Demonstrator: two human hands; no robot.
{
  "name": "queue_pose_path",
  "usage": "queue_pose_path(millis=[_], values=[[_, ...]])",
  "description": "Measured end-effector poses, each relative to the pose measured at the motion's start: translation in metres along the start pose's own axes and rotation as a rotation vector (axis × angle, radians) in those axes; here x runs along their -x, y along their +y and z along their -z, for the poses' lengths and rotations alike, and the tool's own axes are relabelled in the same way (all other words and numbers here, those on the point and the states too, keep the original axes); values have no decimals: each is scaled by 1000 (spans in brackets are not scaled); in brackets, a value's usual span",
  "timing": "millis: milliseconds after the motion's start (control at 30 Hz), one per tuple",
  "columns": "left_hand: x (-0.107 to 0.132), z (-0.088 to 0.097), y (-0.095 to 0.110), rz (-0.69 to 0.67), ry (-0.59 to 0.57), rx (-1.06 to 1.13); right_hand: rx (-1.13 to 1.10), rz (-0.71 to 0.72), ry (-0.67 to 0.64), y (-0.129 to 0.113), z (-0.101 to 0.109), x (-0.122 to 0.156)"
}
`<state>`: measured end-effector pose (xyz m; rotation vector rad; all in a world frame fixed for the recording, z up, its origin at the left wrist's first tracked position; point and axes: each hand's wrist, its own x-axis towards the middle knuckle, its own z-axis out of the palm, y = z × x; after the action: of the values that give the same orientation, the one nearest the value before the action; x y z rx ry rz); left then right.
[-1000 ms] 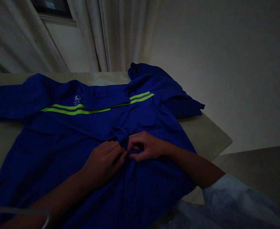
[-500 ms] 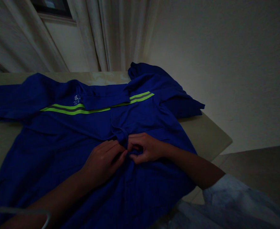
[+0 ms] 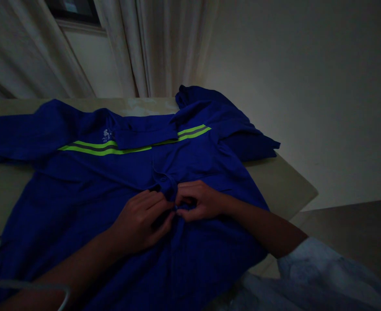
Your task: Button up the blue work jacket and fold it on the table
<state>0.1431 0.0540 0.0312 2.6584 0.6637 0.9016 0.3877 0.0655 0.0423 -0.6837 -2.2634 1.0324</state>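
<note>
"Where's the blue work shirt [image 3: 80, 190]?"

"Twelve o'clock, spread on the bench [image 3: 274, 185], lime reflective stripes [image 3: 96, 149] across it."

"And the hands?"

"Both meet at the front placket [image 3: 176, 237]. The left hand [image 3: 141, 222] is half closed, fingers curled onto the fabric; the right hand [image 3: 198, 201] pinches the same edge."

"A button between them?"

"Too dark to tell."
</note>
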Motion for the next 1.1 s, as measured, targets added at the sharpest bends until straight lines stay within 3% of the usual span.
queue_pose_path(millis=[500,1100], values=[[-1,-2,0,-36,-52,-102,30,26,3,2,-1,1],[-2,-6,-3,-69,-8,-151,37,53,29,3,0,1]])
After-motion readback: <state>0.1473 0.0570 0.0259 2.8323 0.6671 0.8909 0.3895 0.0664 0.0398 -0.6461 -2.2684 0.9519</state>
